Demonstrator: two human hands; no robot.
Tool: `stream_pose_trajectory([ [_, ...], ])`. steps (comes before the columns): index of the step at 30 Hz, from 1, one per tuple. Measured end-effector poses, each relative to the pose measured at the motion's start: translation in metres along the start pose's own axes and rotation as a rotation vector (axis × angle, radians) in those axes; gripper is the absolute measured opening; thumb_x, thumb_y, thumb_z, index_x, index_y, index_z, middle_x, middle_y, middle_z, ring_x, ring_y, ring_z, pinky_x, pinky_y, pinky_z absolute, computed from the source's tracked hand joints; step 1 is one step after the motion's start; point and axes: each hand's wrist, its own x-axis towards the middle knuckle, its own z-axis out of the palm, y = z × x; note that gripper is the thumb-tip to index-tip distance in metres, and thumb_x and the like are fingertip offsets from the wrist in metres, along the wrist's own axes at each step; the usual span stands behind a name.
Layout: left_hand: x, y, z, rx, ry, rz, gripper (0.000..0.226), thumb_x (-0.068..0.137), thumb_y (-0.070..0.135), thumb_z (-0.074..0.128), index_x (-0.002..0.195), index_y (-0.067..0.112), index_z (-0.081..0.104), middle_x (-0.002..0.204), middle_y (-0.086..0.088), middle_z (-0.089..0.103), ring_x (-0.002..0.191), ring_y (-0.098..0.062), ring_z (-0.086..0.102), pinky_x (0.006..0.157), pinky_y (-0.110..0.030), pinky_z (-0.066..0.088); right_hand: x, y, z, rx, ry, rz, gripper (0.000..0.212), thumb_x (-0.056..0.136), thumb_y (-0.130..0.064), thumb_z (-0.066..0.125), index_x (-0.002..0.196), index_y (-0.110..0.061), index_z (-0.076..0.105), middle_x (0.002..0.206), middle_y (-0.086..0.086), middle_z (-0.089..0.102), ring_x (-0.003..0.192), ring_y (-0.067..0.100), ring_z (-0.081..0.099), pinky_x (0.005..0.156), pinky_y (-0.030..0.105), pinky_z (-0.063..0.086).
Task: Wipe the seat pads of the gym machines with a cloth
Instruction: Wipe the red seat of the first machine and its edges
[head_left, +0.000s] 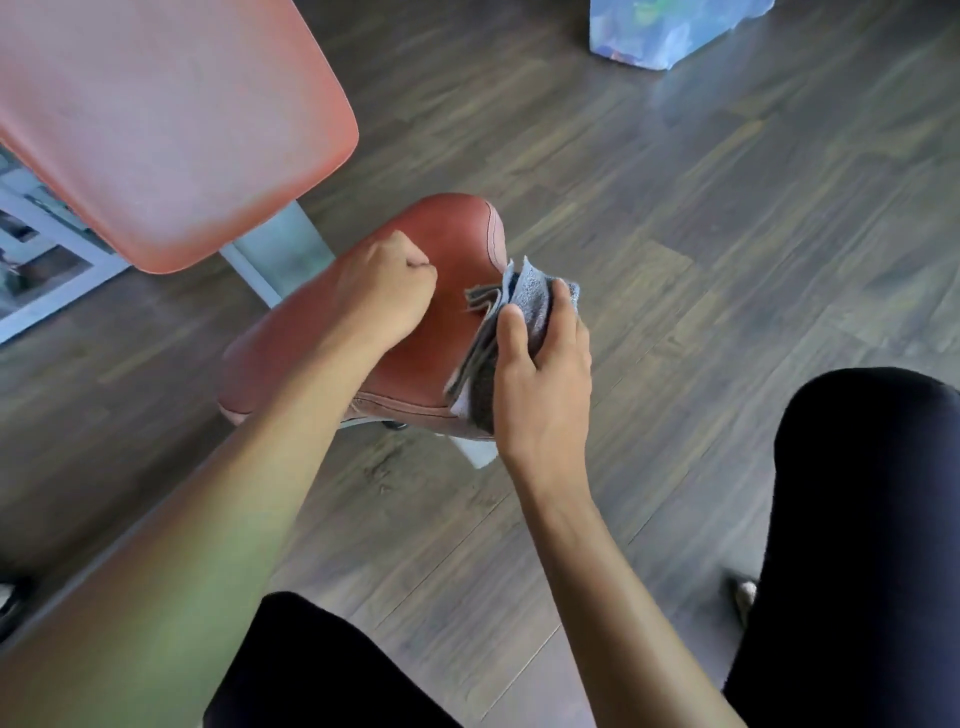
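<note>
The rounded reddish-brown leather seat pad (374, 332) sits at the middle of the view and serves as the landmark; it tilts slightly, its stitched front edge nearest the person. The folded grey microfibre cloth (511, 322) lies against the right edge of that seat pad, draped partly over the side, with several loose layers fanning out at its far end; the right hand (540, 374) grasps it, thumb pressed on the upper face and fingers curled round the outer side. The left hand (387, 291) rests on top of the seat pad, just left of the cloth and apart from it; its fingers are curled into a loose fist, holding nothing that shows. Above and left of the seat pad stands the larger salmon-pink padded backrest (156, 119), blurred by closeness; a pale grey metal post (283, 244) runs between the two. Under the seat pad spreads the dark wood-plank floor (675, 218); well beyond the pad, at the top edge, sits a blue patterned plastic bag (670, 31). The person's legs in black trousers (857, 519) frame the near side of the seat pad.
</note>
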Motion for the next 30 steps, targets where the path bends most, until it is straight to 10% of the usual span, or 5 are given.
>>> stream_pose_trajectory([
  [6, 0.008, 0.017, 0.031, -0.137, 0.024, -0.08, 0.052, 0.078, 0.043, 0.044, 0.122, 0.02, 0.06, 0.129, -0.013, 0.059, 0.123, -0.034, 0.051, 0.109, -0.047, 0.036, 0.005, 0.003, -0.029, -0.1, -0.252, -0.085, 0.06, 0.1, -0.049, 0.041, 0.154, -0.029, 0.025, 0.158, -0.006, 0.03, 0.146, 0.012, 0.026, 0.112, 0.028, 0.027],
  [21, -0.006, 0.029, 0.027, 0.259, -0.053, -0.342, 0.079, 0.079, 0.077, 0.017, 0.146, 0.041, 0.039, 0.162, 0.0, 0.026, 0.149, -0.033, 0.018, 0.118, -0.061, 0.009, 0.085, 0.002, -0.04, -0.076, -0.808, 0.018, 0.065, 0.099, -0.048, 0.042, 0.156, -0.025, 0.021, 0.158, 0.004, 0.035, 0.141, 0.024, 0.038, 0.114, 0.042, 0.035],
  [30, -0.005, 0.037, 0.028, 0.106, 0.045, -0.449, 0.043, 0.106, 0.042, 0.032, 0.148, 0.04, 0.038, 0.164, -0.003, 0.019, 0.151, -0.028, 0.012, 0.121, -0.047, 0.005, 0.106, -0.008, -0.018, -0.019, -0.836, 0.092, 0.071, 0.096, -0.047, 0.039, 0.156, -0.016, 0.018, 0.16, 0.013, 0.027, 0.146, 0.029, 0.029, 0.115, 0.048, 0.032],
])
